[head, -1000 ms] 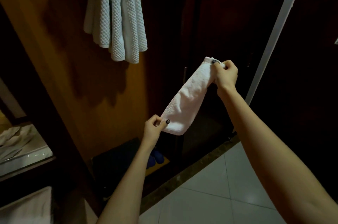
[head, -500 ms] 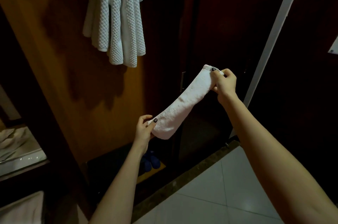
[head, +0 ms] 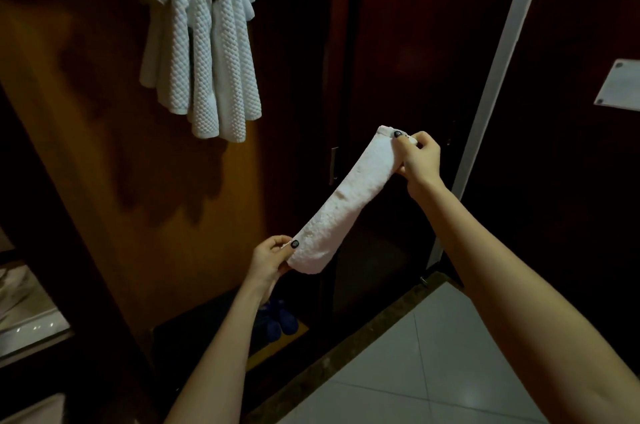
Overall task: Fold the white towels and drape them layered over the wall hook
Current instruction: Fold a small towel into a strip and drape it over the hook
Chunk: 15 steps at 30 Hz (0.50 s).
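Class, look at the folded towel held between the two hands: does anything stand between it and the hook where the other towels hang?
Nothing visible does. The folded towel is stretched between the left hand and right hand, below and right of the hanging towels; only open air before the wooden wall lies between.

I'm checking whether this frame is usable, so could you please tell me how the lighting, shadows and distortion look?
Head view: dim overall, right side nearly black; the folded white towel and hanging towels are brightest, the latter casting a broad shadow on the wooden wall; soft glare on the floor tiles; wide-angle lens slants the door frame; focus acceptable.
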Tool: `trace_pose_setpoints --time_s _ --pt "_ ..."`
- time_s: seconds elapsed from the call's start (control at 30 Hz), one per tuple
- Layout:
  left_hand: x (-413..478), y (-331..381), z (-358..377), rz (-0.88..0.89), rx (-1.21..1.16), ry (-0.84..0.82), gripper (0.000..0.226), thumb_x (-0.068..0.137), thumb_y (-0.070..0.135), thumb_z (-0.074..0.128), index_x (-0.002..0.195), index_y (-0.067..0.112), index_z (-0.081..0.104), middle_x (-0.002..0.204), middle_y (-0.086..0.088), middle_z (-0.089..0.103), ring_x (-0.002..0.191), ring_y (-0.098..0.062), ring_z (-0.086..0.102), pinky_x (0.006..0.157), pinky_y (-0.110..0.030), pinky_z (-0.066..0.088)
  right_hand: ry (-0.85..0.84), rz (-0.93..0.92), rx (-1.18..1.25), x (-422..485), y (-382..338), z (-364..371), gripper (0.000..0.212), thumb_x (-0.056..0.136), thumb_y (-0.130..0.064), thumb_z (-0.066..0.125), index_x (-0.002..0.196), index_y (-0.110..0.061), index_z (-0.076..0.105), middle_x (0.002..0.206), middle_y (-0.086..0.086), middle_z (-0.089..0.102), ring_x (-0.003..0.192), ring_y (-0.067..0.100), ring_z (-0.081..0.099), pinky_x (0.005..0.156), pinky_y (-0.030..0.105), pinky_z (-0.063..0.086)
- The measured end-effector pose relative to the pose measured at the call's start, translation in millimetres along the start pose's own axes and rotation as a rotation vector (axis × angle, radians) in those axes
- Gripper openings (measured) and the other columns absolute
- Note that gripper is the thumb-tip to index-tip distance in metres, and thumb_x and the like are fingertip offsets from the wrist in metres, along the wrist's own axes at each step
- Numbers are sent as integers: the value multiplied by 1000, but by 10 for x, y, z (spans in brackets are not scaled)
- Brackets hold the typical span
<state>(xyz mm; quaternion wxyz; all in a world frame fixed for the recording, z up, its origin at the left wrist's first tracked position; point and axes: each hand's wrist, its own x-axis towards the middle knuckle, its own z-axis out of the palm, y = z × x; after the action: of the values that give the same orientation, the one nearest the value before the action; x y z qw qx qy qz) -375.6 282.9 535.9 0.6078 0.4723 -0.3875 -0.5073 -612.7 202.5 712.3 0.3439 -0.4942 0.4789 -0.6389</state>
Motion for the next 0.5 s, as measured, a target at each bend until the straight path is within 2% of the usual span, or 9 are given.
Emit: trace_pose_setpoints --time_s 0.1,0.23,0.33,0.5 --pt "14 24 -12 -30 -24 -73 7 90 6 65 96 4 65 78 0 71 69 -10 65 60 -19 54 -1 -4 -3 48 -40 8 26 91 -10 58 71 -15 42 75 3 48 81 20 54 70 39 51" --pt "41 64 -16 -43 -93 -118 9 85 1 65 94 2 67 86 -4 74 78 -12 70 67 -20 56 31 -3 44 93 -65 9 28 91 -9 58 69 -16 41 70 -1 47 70 12 53 61 30 49" --pt "47 46 -16 -47 -88 -116 4 87 0 64 88 2 68 85 -5 75 80 -13 71 69 -21 56 40 1 71 101 -49 16 28 92 -10 57 70 -16 42 72 0 50 71 12 56 62 31 51" --pt "48 44 -35 -34 -50 -73 9 91 5 62 82 5 60 75 0 71 70 -10 69 61 -22 55 19 12 58 64 40 40 26 92 -10 57 71 -15 43 75 1 52 74 14 58 65 34 54"
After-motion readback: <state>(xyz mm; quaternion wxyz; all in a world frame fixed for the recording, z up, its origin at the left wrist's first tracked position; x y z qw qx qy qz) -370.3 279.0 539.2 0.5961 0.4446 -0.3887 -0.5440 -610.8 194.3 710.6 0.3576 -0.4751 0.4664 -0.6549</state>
